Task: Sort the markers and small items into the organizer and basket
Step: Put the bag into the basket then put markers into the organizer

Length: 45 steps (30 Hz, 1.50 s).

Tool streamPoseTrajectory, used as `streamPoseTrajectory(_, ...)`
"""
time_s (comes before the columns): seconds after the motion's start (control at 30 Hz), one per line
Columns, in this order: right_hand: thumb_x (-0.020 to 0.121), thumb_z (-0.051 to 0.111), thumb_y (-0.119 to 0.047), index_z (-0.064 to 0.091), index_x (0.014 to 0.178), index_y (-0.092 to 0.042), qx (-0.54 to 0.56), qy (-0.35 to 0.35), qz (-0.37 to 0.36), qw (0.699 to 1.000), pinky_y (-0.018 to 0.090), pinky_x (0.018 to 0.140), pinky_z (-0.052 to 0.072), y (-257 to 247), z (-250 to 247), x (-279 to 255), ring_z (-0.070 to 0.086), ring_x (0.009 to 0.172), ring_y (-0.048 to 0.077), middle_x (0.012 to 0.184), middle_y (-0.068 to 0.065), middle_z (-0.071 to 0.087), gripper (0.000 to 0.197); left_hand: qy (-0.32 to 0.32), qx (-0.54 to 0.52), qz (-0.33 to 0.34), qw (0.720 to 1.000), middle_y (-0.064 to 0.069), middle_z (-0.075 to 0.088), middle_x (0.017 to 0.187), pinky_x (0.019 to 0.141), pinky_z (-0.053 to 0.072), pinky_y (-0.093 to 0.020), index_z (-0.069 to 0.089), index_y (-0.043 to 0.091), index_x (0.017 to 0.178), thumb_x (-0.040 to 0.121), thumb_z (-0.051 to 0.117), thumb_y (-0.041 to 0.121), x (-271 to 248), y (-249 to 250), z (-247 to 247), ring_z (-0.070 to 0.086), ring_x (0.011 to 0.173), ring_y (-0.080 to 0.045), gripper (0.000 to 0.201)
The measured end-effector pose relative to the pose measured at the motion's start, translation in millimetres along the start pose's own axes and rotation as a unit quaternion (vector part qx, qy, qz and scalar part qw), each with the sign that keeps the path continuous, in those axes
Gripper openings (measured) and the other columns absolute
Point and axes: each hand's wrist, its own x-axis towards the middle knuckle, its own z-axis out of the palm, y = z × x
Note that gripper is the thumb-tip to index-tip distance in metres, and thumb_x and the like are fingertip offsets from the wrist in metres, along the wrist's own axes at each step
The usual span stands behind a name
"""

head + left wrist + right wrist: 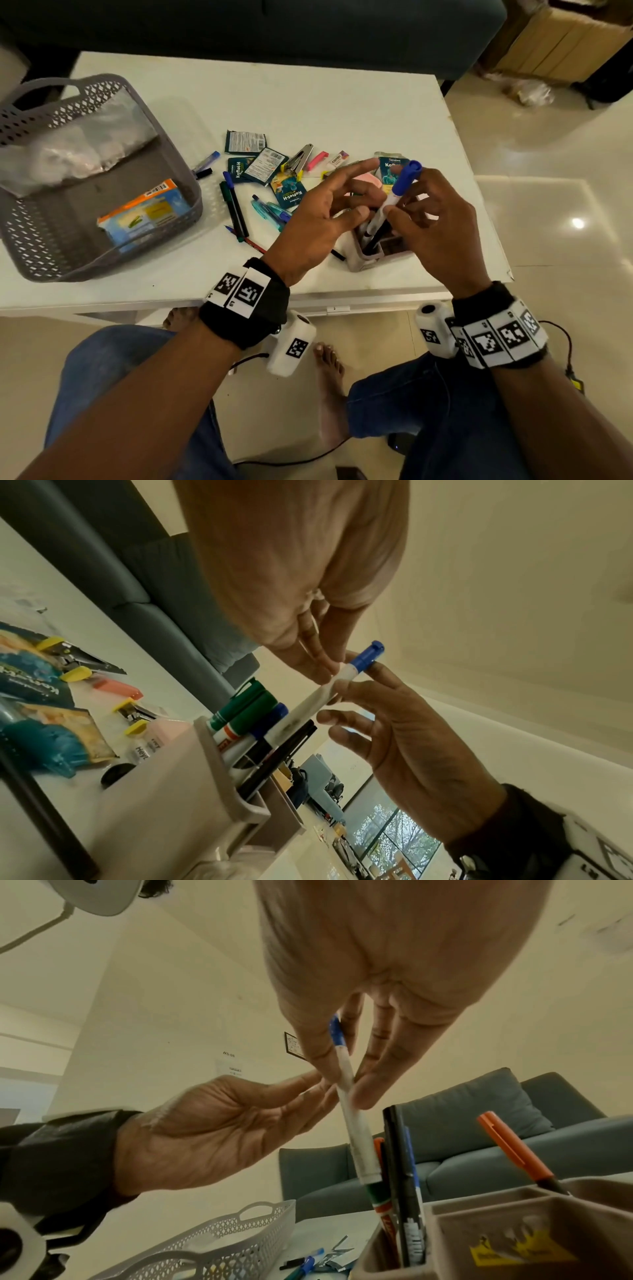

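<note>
A white marker with a blue cap (pixel 406 178) (pixel 318 696) (pixel 352 1123) stands tilted, its lower end inside the beige organizer (pixel 359 262) (pixel 212 750) (pixel 479 1218). My right hand (pixel 394 209) (pixel 346 1080) pinches its barrel between thumb and fingers. My left hand (pixel 356 195) (pixel 325 669) is beside it, its fingers spread and fairly straight, the tips just touching the barrel. Green, blue and black markers (pixel 246 710) stand in the same compartment. An orange pen (pixel 507 1145) leans in another compartment. The grey basket (pixel 191 212) (pixel 240 1229) sits at the table's left.
Loose pens (pixel 236 212), teal sachets (pixel 260 164), a metal clipper (pixel 301 159) and a pink piece (pixel 317 161) lie mid-table behind the hands. The basket holds a plastic bag (pixel 78 144) and an orange-blue box (pixel 144 216). A dark sofa (pixel 308 31) stands beyond the table.
</note>
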Motion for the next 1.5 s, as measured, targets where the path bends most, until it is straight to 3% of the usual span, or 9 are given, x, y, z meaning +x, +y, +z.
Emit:
streamPoseTrajectory(0.2,0.085,0.071,-0.016,0.057,0.093,-0.025,-0.05,-0.01,0.025,0.998,0.009,0.063,0.047,6.5,1.2,1.2,0.062,0.074,-0.002,0.079,-0.019,0.062,0.018,0.026,0.024,-0.045,0.998,-0.017,0.071,0.104,0.093,0.056,-0.041,0.061,0.004,0.123,0.091,0.058,-0.009,0.2,-6.1,-6.2,0.07,0.101,-0.03,0.034)
streamPoseTrajectory(0.3,0.081,0.074,-0.018,0.057,0.088,-0.019,-0.121,-0.048,0.017,0.991,0.024,0.063,0.047,10.5,5.6,2.2,0.059,0.07,0.007,0.083,-0.008,0.061,0.018,0.061,0.018,-0.062,0.996,-0.021,0.069,0.103,0.089,0.058,-0.038,0.065,0.002,0.116,0.091,0.058,-0.008,0.6,-8.6,-11.0,0.071,0.095,-0.031,0.027)
streamPoseTrajectory(0.53,0.081,0.079,-0.018,0.056,0.133,-0.024,-0.076,0.01,-0.022,0.997,0.003,0.062,0.043,4.0,3.6,3.0,0.057,0.076,-0.011,0.104,-0.006,0.049,0.058,0.081,0.025,-0.072,0.994,-0.014,0.069,0.105,0.084,0.058,-0.033,0.068,0.01,0.112,0.089,0.065,-0.002,1.3,-11.6,-21.1,0.07,0.097,-0.028,0.025)
streamPoseTrajectory(0.73,0.092,0.068,-0.022,0.059,0.134,-0.022,-0.128,0.0,-0.111,0.986,0.026,0.087,0.054,12.1,10.5,15.7,0.06,0.109,0.009,0.131,-0.003,0.054,0.043,0.017,0.09,-0.083,0.992,-0.003,0.069,0.111,0.095,0.052,-0.028,0.068,0.023,0.117,0.088,0.069,0.005,2.6,-17.6,-10.5,0.069,0.1,-0.012,0.034)
streamPoseTrajectory(0.83,0.091,0.067,-0.013,0.071,0.116,-0.011,-0.16,0.005,-0.125,0.979,0.039,0.088,0.054,19.8,17.6,21.8,0.064,0.106,0.02,0.115,0.004,0.069,0.026,0.029,0.118,-0.078,0.99,-0.002,0.07,0.109,0.089,0.053,-0.02,0.07,0.017,0.112,0.088,0.068,0.004,1.6,-20.0,-9.6,0.068,0.097,-0.01,0.028)
streamPoseTrajectory(1.03,0.08,0.077,-0.011,0.075,0.098,-0.01,-0.219,-0.011,-0.127,0.967,0.022,0.079,0.041,21.8,10.4,10.1,0.059,0.094,0.022,0.099,0.003,0.071,0.019,0.085,0.098,-0.078,0.988,-0.011,0.069,0.099,0.08,0.058,-0.029,0.071,0.012,0.108,0.091,0.064,0.002,2.5,-12.2,-28.6,0.069,0.093,-0.024,0.021)
streamPoseTrajectory(1.2,0.073,0.083,-0.022,0.073,0.098,-0.013,-0.24,-0.075,-0.107,0.962,0.021,0.085,0.035,24.2,13.7,4.0,0.049,0.105,0.024,0.119,0.003,0.055,0.029,0.141,0.077,-0.07,0.985,-0.01,0.07,0.105,0.077,0.056,-0.027,0.069,0.012,0.11,0.092,0.063,0.005,-6.2,-4.9,-63.4,0.07,0.087,-0.017,0.02)
streamPoseTrajectory(1.37,0.088,0.073,-0.026,0.072,0.106,-0.012,-0.149,0.022,-0.172,0.973,0.026,0.083,0.048,-30.5,16.9,-6.4,0.058,0.095,0.022,0.112,0.008,0.059,0.023,0.211,0.039,-0.053,0.975,-0.005,0.07,0.093,0.07,0.053,-0.024,0.068,0.016,0.101,0.092,0.061,0.004,-9.4,8.2,-91.5,0.067,0.081,-0.016,0.016)
streamPoseTrajectory(1.5,0.093,0.062,-0.027,0.069,0.095,-0.018,-0.11,-0.246,-0.162,0.949,0.03,0.073,0.049,-65.9,97.6,-46.7,0.059,0.079,0.013,0.096,-0.002,0.062,0.011,0.282,-0.011,-0.051,0.958,0.0,0.068,0.084,0.065,0.048,-0.021,0.065,0.015,0.099,0.092,0.057,0.001,-27.3,21.4,-119.4,0.064,0.074,-0.014,0.018)
